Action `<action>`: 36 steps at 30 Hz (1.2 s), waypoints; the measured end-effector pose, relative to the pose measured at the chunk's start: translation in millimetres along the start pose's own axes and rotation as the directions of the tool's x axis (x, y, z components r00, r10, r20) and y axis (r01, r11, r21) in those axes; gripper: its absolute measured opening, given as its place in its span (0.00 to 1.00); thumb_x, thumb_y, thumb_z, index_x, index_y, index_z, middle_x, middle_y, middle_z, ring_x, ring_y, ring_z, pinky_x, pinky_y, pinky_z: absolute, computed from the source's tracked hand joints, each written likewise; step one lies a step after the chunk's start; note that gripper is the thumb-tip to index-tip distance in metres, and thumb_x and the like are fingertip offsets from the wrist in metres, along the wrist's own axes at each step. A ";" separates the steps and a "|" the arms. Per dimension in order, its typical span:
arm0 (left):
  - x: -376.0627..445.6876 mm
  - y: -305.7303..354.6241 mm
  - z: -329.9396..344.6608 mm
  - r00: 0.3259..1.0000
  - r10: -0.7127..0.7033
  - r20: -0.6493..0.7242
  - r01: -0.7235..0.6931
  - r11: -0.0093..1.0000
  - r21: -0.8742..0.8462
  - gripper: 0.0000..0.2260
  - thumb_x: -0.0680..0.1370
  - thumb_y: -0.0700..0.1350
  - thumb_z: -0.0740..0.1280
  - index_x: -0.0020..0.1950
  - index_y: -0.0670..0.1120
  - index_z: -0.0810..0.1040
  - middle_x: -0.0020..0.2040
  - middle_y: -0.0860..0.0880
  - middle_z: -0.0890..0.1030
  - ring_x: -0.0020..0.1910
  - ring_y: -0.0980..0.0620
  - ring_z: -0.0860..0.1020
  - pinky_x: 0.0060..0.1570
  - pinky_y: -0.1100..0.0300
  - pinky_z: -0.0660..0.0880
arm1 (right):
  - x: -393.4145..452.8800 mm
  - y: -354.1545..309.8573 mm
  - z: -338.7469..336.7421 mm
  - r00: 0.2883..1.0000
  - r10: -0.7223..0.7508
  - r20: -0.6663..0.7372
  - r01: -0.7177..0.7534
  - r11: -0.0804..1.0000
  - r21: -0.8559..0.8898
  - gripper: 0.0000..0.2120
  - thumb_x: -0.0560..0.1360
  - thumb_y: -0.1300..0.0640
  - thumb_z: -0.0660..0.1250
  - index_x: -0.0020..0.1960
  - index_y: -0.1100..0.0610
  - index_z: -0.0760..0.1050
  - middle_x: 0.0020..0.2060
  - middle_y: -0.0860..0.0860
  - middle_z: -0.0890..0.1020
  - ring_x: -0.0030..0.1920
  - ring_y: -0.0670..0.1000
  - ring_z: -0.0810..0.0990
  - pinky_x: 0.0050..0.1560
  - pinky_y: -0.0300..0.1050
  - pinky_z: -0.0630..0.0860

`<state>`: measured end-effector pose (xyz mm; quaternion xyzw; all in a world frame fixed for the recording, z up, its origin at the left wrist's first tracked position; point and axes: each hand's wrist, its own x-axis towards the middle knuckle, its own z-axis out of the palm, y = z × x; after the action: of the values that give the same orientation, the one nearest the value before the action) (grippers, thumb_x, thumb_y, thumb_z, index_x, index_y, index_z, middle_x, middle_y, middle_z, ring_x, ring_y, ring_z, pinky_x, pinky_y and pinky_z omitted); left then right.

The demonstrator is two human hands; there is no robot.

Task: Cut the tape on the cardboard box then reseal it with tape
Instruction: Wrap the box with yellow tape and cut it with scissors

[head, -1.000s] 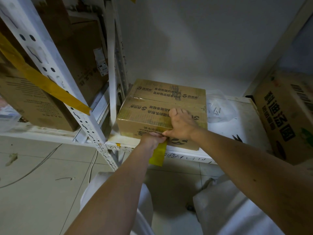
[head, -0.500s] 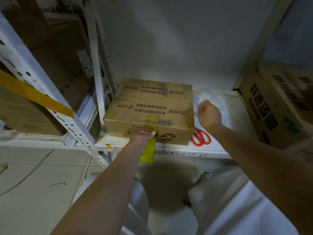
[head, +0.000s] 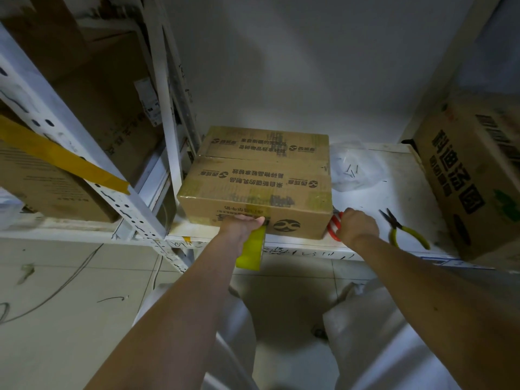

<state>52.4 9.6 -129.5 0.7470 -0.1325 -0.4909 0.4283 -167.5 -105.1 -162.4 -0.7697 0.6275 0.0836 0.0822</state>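
Observation:
A brown cardboard box [head: 261, 178] with printed lettering sits on a white shelf [head: 380, 192]. My left hand [head: 242, 225] presses against the box's front face and grips a yellow tape roll [head: 251, 250] that hangs below the shelf edge. A strip of tape runs from the roll up the front of the box. My right hand [head: 357, 225] is closed over the red-handled scissors [head: 333, 226] lying on the shelf just right of the box; the blades are hidden.
Yellow-handled pliers [head: 402, 229] lie on the shelf right of my hand. A large printed carton [head: 472, 175] stands at the far right. A clear plastic bag [head: 354, 167] lies behind. White perforated uprights [head: 84, 153] and more cartons stand at the left.
My right hand left the box top, swung right over the shelf and came down onto the red scissors. My left hand stayed at the box front with the tape roll.

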 end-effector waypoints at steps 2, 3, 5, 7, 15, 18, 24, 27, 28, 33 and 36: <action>-0.2 -0.4 -0.1 1.000 -0.018 0.002 0.018 1.000 -0.011 0.08 0.73 0.44 0.74 0.47 0.42 0.79 0.62 0.41 0.79 0.64 0.42 0.75 0.67 0.45 0.70 | 2.1 0.9 -1.6 1.000 0.020 0.020 -0.019 0.999 -0.042 0.16 0.75 0.40 0.62 0.47 0.54 0.75 0.31 0.47 0.73 0.35 0.49 0.75 0.32 0.40 0.69; -0.6 -0.5 -0.1 1.000 -0.020 0.007 0.020 1.000 -0.013 0.07 0.73 0.44 0.74 0.43 0.43 0.78 0.62 0.40 0.79 0.64 0.41 0.75 0.67 0.44 0.69 | 2.5 2.1 -3.0 0.999 0.028 0.038 -0.026 0.998 -0.062 0.17 0.74 0.39 0.63 0.47 0.53 0.76 0.32 0.47 0.74 0.36 0.48 0.76 0.34 0.40 0.70; -1.3 -0.9 -0.6 1.000 -0.020 0.006 0.020 1.000 -0.009 0.07 0.72 0.43 0.74 0.40 0.44 0.77 0.61 0.39 0.79 0.64 0.41 0.75 0.67 0.44 0.69 | 3.4 7.5 -6.8 0.997 0.050 0.065 -0.046 0.997 -0.068 0.17 0.74 0.39 0.62 0.46 0.53 0.76 0.33 0.47 0.76 0.38 0.48 0.77 0.37 0.41 0.72; -3.0 -0.7 -0.6 1.000 -0.025 0.013 0.025 1.000 -0.004 0.07 0.72 0.42 0.74 0.40 0.44 0.77 0.61 0.39 0.79 0.64 0.41 0.74 0.67 0.44 0.68 | 2.9 14.7 -15.3 0.992 0.101 0.078 -0.103 0.994 0.021 0.18 0.75 0.40 0.62 0.45 0.55 0.74 0.36 0.49 0.77 0.39 0.49 0.77 0.37 0.41 0.72; -10.2 -0.6 -3.5 0.999 -0.017 0.040 0.017 1.000 -0.006 0.07 0.71 0.39 0.75 0.39 0.43 0.77 0.60 0.39 0.79 0.64 0.40 0.75 0.66 0.43 0.69 | -11.5 33.3 -64.4 0.993 0.117 0.026 -0.106 0.760 0.641 0.21 0.71 0.43 0.71 0.42 0.62 0.76 0.35 0.55 0.78 0.34 0.50 0.76 0.38 0.42 0.70; -11.8 -1.5 -5.1 0.998 -0.025 0.066 0.025 1.000 -0.008 0.09 0.70 0.39 0.75 0.47 0.41 0.80 0.61 0.39 0.78 0.65 0.40 0.74 0.67 0.42 0.67 | -27.8 24.6 -87.4 0.989 -0.147 0.016 0.077 0.605 0.793 0.13 0.72 0.51 0.72 0.48 0.59 0.76 0.40 0.53 0.78 0.38 0.48 0.78 0.38 0.38 0.72; -18.4 1.3 -7.6 0.994 -0.023 0.103 0.023 1.000 0.005 0.06 0.72 0.40 0.74 0.38 0.44 0.78 0.61 0.39 0.78 0.65 0.40 0.74 0.68 0.43 0.67 | -48.8 -3.6 -103.8 0.726 -0.582 0.366 0.131 0.639 0.758 0.12 0.77 0.54 0.67 0.52 0.63 0.78 0.39 0.52 0.79 0.35 0.44 0.74 0.36 0.33 0.72; -20.7 3.7 -9.6 0.990 -0.037 0.137 0.034 0.999 0.024 0.06 0.73 0.40 0.73 0.41 0.44 0.77 0.56 0.38 0.79 0.54 0.43 0.78 0.63 0.44 0.72 | -46.5 -13.4 -96.1 0.592 -0.562 0.577 0.086 0.756 0.649 0.28 0.70 0.37 0.65 0.55 0.61 0.77 0.41 0.50 0.80 0.35 0.43 0.72 0.35 0.34 0.67; -21.4 5.1 -10.9 0.988 -0.044 0.149 0.040 0.999 0.031 0.06 0.73 0.40 0.73 0.42 0.43 0.76 0.54 0.38 0.79 0.50 0.44 0.78 0.61 0.44 0.73 | -44.4 -15.7 -92.7 0.568 -0.528 0.632 0.062 0.793 0.607 0.32 0.67 0.33 0.65 0.56 0.60 0.77 0.42 0.49 0.80 0.35 0.43 0.71 0.37 0.35 0.66; -16.1 6.7 -15.3 0.981 -0.077 0.178 0.066 0.995 0.070 0.10 0.72 0.39 0.74 0.52 0.41 0.78 0.56 0.38 0.79 0.53 0.41 0.78 0.61 0.40 0.73 | -39.8 -27.4 -79.4 0.545 -0.424 0.724 0.027 0.871 0.490 0.34 0.63 0.28 0.63 0.52 0.55 0.78 0.41 0.49 0.79 0.40 0.47 0.72 0.49 0.43 0.64; -12.1 6.5 -16.3 0.978 -0.085 0.193 0.070 0.994 0.082 0.12 0.72 0.39 0.74 0.54 0.41 0.79 0.59 0.37 0.79 0.55 0.40 0.78 0.61 0.39 0.73 | -37.0 -37.6 -74.9 0.577 -0.419 0.701 0.052 0.875 0.481 0.33 0.65 0.27 0.62 0.52 0.55 0.77 0.40 0.50 0.78 0.38 0.47 0.73 0.50 0.43 0.66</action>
<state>61.8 21.5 -114.6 0.7150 -0.1631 -0.5731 0.3656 -136.1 -79.7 -80.3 -0.6958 0.4179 0.2679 0.5190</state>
